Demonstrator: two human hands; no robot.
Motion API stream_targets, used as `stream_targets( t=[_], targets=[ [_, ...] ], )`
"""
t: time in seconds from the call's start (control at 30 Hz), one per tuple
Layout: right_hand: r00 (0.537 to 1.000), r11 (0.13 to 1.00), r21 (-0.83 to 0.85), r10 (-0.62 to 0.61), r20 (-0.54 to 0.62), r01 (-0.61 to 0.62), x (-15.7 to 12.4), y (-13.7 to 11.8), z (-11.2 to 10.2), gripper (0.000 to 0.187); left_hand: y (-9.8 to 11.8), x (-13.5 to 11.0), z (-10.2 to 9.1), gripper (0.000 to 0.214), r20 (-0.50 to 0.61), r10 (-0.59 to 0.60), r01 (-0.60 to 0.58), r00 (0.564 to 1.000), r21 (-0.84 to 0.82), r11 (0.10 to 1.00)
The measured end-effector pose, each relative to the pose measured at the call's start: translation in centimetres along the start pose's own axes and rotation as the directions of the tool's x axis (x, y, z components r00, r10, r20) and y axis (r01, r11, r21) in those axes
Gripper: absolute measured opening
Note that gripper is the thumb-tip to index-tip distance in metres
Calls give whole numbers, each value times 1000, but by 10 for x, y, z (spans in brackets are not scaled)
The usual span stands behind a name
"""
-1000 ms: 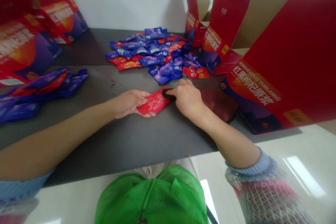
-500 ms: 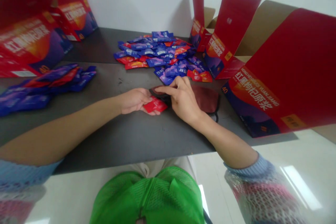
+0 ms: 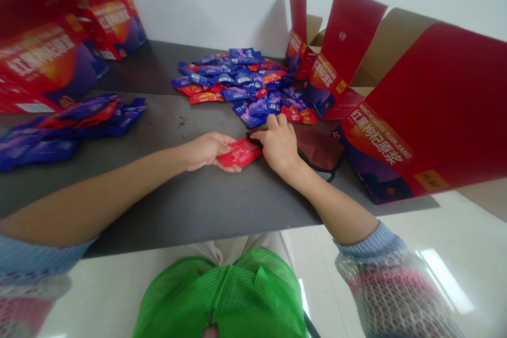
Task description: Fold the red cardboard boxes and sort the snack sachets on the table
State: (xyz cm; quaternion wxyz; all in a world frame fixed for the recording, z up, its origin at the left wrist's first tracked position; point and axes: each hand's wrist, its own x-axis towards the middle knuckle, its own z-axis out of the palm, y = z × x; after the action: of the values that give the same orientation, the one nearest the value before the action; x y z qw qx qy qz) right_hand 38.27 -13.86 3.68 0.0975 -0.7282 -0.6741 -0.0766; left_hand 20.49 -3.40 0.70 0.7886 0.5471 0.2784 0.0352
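Observation:
My left hand grips a flat red sachet between thumb and fingers, just above the grey table. To its right, my right hand has its fingers closed on the left end of a brown eye mask with black edging. That end of the mask meets the sachet's right edge, and the rest trails right along the table. A dark strap loop shows at the mask's lower right. Behind the hands lies a heap of blue and red sachets.
Open red cartons stand along the right, and more red cartons along the left. A row of blue and red sachets lies at the left. The grey table ends close to my body; a white wall is behind.
My right hand has shifted slightly right, drawing the eye mask with it. More of the red sachet in my left hand is uncovered. My left hand has hardly moved.

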Motion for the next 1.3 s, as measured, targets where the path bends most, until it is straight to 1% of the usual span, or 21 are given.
stream_targets(
  t=[0.1, 0.17, 0.23, 0.3, 0.4, 0.43, 0.47, 0.5, 0.57, 0.6, 0.63, 0.67, 0.73, 0.77, 0.9, 1.03, 1.13, 1.2, 1.27, 1.3],
  targets=[
    [996, 996, -40, 83, -13, -83, 1, 2, 1, 33, 0, -1, 2, 30, -29, -13, 13, 999, 15, 1000],
    [990, 990, -18, 141, -23, -142, 0, 5, 2, 35, 0, -1, 4, 32, -56, -17, 19, 998, 22, 1000],
    [986, 984, 78, 163, -32, -160, 0, 11, 3, 38, 1, -2, 5, 32, -73, -16, 17, 997, 25, 1000],
    [989, 973, 203, 130, -66, -114, -1, 16, 3, 43, 2, -3, 6, 31, -81, -13, 15, 997, 26, 1000],
    [988, 945, 325, 11, -154, 40, -3, 20, 1, 47, 3, -4, 6, 25, -71, -8, 9, 997, 26, 1000],
    [984, 930, 348, -59, -171, 117, -4, 19, 0, 46, 3, -3, 6, 23, -61, -5, 6, 998, 23, 1000],
    [972, 906, 366, -156, -177, 212, -5, 17, 0, 45, 3, -3, 6, 22, -48, -4, 5, 999, 16, 1000],
    [947, 870, 375, -272, -174, 319, -5, 15, 0, 43, 4, -3, 6, 21, -40, -1, 1, 999, 1, 1000],
    [860, 785, 354, -485, -159, 508, -6, 9, 2, 39, 3, -3, 7, 21, -39, 4, -6, 999, -42, 999],
    [817, 753, 324, -558, -148, 573, -6, 6, 2, 37, 3, -3, 8, 21, -46, 6, -9, 999, -62, 998],
    [787, 737, 285, -602, -133, 612, -6, 4, 2, 35, 3, -3, 9, 21, -54, 7, -12, 998, -77, 997],
    [775, 739, 243, -621, -115, 628, -6, 2, 2, 34, 2, -3, 9, 20, -62, 9, -15, 998, -88, 996],
    [782, 766, 175, -621, -52, 619, -5, 3, -2, 33, 2, -2, 9, 20, -72, 4, -10, 997, -91, 996],
    [794, 784, 151, -607, -10, 602, -4, 5, -4, 34, 2, -1, 9, 22, -73, -5, -1, 997, -85, 996],
    [872, 882, 73, -470, 137, 465, -3, 25, -16, 40, 6, -2, 8, 33, -74, -70, 69, 995, -22, 997],
    [929, 949, -7, -308, 206, 316, -1, 42, -21, 41, 13, -6, 10, 39, -64, -91, 91, 994, -6, 996],
    [950, 968, -68, -224, 217, 243, 1, 48, -22, 40, 16, -8, 8, 37, -25, -115, 115, 993, -19, 993],
    [952, 963, -66, -244, 185, 260, 2, 50, -23, 41, 16, -8, 6, 36, -10, -122, 122, 992, -21, 992],
    [934, 941, -10, -335, 127, 339, 2, 49, -24, 42, 16, -8, 5, 35, -4, -116, 115, 993, -25, 993],
    [915, 920, 28, -393, 91, 392, 2, 47, -24, 43, 15, -8, 5, 35, 0, -111, 111, 994, -28, 993]
  ],
)
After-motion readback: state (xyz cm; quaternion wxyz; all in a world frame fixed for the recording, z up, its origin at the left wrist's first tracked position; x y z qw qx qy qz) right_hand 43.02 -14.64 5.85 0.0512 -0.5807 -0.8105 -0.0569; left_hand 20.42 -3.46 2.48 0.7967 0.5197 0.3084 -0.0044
